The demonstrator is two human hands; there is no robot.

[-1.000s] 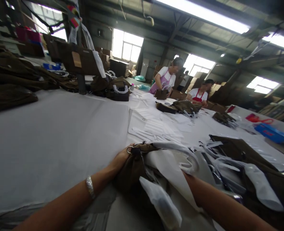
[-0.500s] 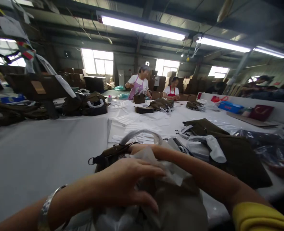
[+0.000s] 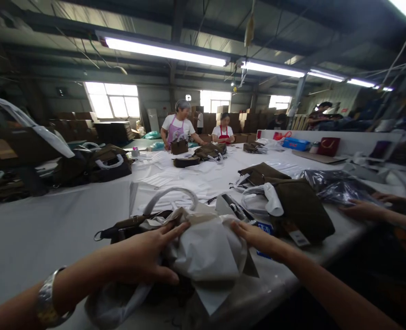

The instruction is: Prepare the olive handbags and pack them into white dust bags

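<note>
A dark olive handbag (image 3: pixel 127 225) with a wrapped pale handle (image 3: pixel 170 192) lies on the table in front of me. A crumpled bundle of white paper (image 3: pixel 206 250) bulges from its opening. Across the bag's near side lies my left hand (image 3: pixel 148 252), fingers stretched onto the paper and thumb apart. My right hand (image 3: pixel 254 234) touches the paper's upper right side with extended fingers; its thumb is hidden. A silver bracelet (image 3: pixel 48 298) circles my left wrist.
To the right lie an olive bag (image 3: pixel 302 211) with a tag and dark goods in clear plastic (image 3: pixel 337 185), touched by another person's hands (image 3: pixel 364 210). Two people stand across the white table (image 3: pixel 52 233). More bags (image 3: pixel 108 162) are at left.
My right hand has come out of the bag and moved to the paper's right side. The white paper now bulges up between my hands. The view has turned right.
</note>
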